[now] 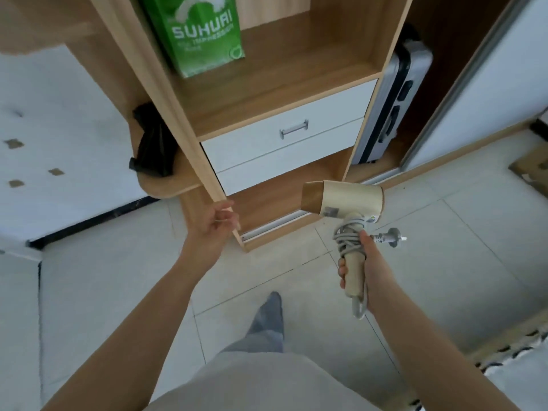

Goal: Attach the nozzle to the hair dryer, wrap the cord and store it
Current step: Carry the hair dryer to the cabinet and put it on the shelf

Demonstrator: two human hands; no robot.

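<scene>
My right hand (366, 264) grips the handle of a cream hair dryer (351, 198), held over the floor in front of the wardrobe. A tan nozzle (311, 197) sits on its barrel, pointing left. The grey cord (345, 237) is wound around the handle, and its plug (391, 234) sticks out to the right. My left hand (218, 225) rests with curled fingers against the lower edge of the wooden wardrobe panel (166, 108). Two white drawers (284, 143) are shut, the upper one with a metal handle (293, 129).
A green paper bag (195, 34) stands on the open shelf above the drawers. A grey suitcase (394, 105) stands in the right compartment. A black bag (152, 140) lies on a rounded side shelf at left. My leg and socked foot (268, 315) are on the tiled floor.
</scene>
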